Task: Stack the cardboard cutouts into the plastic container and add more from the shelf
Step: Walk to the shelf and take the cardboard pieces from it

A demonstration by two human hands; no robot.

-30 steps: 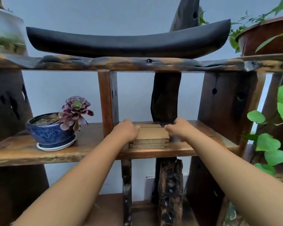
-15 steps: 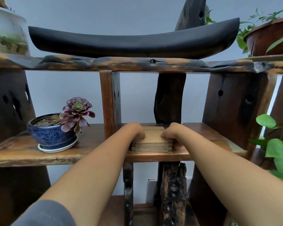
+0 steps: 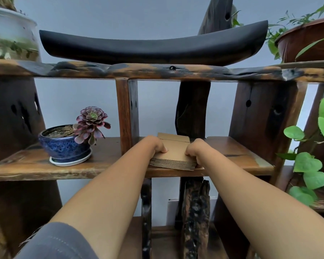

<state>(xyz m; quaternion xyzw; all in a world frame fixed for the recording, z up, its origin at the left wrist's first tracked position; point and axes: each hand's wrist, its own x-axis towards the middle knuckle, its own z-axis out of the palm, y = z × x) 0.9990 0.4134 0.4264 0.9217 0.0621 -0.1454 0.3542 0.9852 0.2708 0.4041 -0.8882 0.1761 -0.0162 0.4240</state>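
A stack of brown cardboard cutouts sits on the middle wooden shelf, its front edge tilted up slightly off the board. My left hand grips the stack's left side, thumb on top. On the right side my right hand grips it the same way. A second cardboard piece shows behind the top of the stack. No plastic container is in view.
A blue glazed pot with a purple succulent stands on the shelf to the left, past a wooden post. A long black curved dish lies on the upper shelf. Leafy vines hang at the right.
Both hands closed in from the sides of the stack and took hold of it. The stack's front has lifted a little and come toward the shelf edge.
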